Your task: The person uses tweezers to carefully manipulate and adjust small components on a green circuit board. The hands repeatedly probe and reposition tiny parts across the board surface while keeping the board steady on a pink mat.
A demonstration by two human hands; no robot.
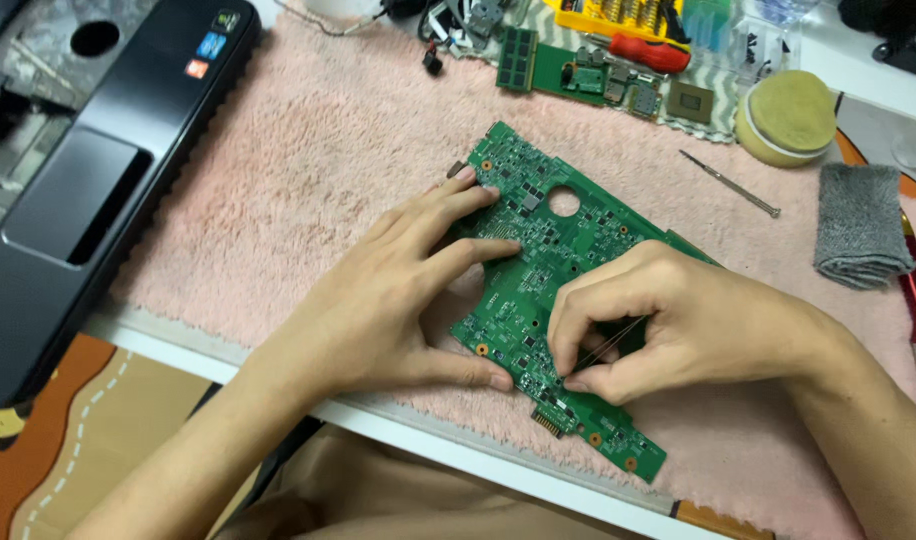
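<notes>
L hand (398,290) pins board (548,240), fingers spread; R hand (668,320) pinches tweezers (608,345) at 6 o'clock edge. Slip could scratch traces.

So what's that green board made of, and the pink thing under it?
The green board looks like stiff, flat plastic-type sheet with a slightly glossy green coat, dotted with tiny metal parts and copper-ringed holes. The pink mat seems to be soft fabric, like a fluffy towel: its surface is fuzzy and matte. The left hand and right hand rest on the board.
</notes>
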